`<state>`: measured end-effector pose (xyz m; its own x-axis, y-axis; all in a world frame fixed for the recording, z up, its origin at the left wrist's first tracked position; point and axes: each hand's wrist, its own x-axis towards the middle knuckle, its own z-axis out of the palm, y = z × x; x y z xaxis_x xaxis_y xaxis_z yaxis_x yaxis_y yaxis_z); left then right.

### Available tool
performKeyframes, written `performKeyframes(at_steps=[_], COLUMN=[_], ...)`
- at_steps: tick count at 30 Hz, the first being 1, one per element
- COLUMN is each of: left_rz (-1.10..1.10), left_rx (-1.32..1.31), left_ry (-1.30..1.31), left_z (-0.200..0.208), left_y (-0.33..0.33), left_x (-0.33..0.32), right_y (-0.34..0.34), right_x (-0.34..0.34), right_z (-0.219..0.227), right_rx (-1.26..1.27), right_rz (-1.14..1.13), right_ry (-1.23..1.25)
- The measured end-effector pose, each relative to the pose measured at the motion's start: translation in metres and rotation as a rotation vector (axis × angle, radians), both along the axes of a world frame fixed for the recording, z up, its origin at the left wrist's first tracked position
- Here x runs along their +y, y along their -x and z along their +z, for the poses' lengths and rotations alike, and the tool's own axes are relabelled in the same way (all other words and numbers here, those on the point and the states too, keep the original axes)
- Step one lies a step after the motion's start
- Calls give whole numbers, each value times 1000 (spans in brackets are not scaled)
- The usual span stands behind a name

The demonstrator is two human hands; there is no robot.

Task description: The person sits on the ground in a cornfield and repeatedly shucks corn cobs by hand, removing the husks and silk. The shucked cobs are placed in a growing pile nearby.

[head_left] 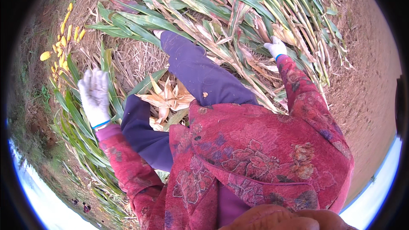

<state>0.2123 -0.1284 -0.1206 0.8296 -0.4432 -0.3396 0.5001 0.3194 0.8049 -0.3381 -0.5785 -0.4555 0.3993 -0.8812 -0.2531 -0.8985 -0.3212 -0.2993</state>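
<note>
"Off to the left, is the gloved left hand point(94, 96) holding anything?"

"No, nothing shows in it; its fingers are stretched out, and bare yellow cobs point(64, 41) lie on the ground point(90, 10) beyond."

"And the right hand point(277, 47)?"

"At what looks like a husk-covered ear point(288, 36) among the lying stalks point(309, 34); I can't tell whether it pinches it."

"Which step, then?"

"Reaching for that ear to strip it, I'd guess; the next move seems to call for a firm grip and peeling"

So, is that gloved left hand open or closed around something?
Open: the left hand has its fingers stretched out, and nothing shows in its grip. The yellow cobs lie apart from it on the ground.
</note>
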Motion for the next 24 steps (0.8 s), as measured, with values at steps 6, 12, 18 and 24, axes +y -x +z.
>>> performKeyframes(at_steps=[6,12,18,24], left_rz=[-18,-120,-242,-408], left_rx=[300,206,43,0], left_ry=[-109,-178,-206,-147], left_z=[-80,-65,-42,-49], left_y=[93,123,135,152], left_x=[-38,-68,-95,-134], right_y=[-52,-58,-53,-35], right_x=[-8,3,27,56], right_z=[15,13,9,72], right_rx=[393,318,303,-17], right_rz=[228,62,157,203], right_ry=[107,-16,-81,-232])
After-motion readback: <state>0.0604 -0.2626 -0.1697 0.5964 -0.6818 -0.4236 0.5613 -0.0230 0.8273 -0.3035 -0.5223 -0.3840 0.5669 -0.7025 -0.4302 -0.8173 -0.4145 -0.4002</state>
